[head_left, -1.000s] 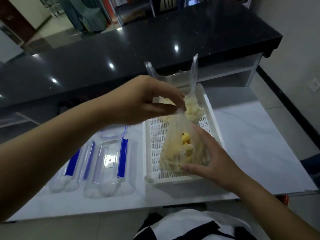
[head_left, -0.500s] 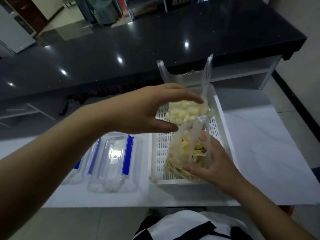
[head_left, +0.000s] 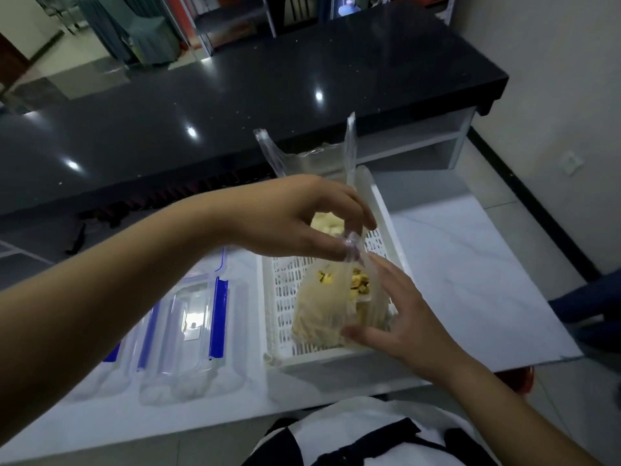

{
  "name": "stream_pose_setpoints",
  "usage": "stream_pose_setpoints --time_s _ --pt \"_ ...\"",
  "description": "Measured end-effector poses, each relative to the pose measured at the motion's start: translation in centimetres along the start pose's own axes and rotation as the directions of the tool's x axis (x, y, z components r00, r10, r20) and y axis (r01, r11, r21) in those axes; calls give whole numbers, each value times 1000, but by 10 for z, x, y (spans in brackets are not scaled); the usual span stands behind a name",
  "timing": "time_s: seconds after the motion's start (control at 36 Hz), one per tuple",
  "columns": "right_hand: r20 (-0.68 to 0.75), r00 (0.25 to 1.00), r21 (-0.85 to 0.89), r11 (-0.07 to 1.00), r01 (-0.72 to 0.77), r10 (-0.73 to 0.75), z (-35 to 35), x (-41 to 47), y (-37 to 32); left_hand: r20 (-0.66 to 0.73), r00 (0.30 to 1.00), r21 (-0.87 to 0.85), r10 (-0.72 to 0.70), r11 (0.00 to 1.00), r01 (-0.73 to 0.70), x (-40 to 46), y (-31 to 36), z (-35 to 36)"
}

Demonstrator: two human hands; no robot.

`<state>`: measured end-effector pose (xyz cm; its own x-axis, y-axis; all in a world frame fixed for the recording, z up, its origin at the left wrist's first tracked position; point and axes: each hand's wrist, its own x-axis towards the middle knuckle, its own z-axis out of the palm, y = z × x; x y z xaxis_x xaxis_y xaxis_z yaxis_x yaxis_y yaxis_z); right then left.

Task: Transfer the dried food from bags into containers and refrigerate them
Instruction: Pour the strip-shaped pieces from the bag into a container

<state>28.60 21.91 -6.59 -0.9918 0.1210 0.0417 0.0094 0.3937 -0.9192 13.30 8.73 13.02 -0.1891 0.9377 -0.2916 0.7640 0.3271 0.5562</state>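
L hand (head_left: pixel 302 220): over the basket, fingers (head_left: pixel 346 245) pinched narrow on the twisted neck of the near bag. A sec ago the pinch was on the knot; half a sec ago the hand was spread open above it; now it's back on the plastic, which is pulled up taut.
R hand (head_left: pixel 400 317): fingers spread wide, cupping the bag's side & base, steadying rather than gripping hard.
Near bag (head_left: pixel 329 304): thin clear plastic, pale yellow dried bits inside, sitting in the front of the white slotted basket (head_left: pixel 376 200). Top looks looser than before, can't tell if the knot is fully undone.
2nd bag (head_left: pixel 327 223): paler pieces, at the back of the basket, handles sticking up, untouched.
Containers (head_left: pixel 198 317): clear w/ blue clips, on the white table (head_left: pixel 470 264) just left of the basket, lids look on, nothing filled yet.
Meaning: prob. still the opening step; re-grip suggests the knot is being worked loose. Pouring & fridge both still to do.
Risk: thin film could tear & spill if yanked.
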Motion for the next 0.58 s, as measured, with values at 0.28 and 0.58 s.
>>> stream_pose_setpoints --time_s 0.28,0.58 --pt "30 999 41 999 -33 32 -2 5 0 -256 965 -220 -63 975 5 -39 -13 -2" --pt "322 908 785 461 -414 268 7 37 -14 -505 861 -138 -55 990 -18 -95 3 -35"
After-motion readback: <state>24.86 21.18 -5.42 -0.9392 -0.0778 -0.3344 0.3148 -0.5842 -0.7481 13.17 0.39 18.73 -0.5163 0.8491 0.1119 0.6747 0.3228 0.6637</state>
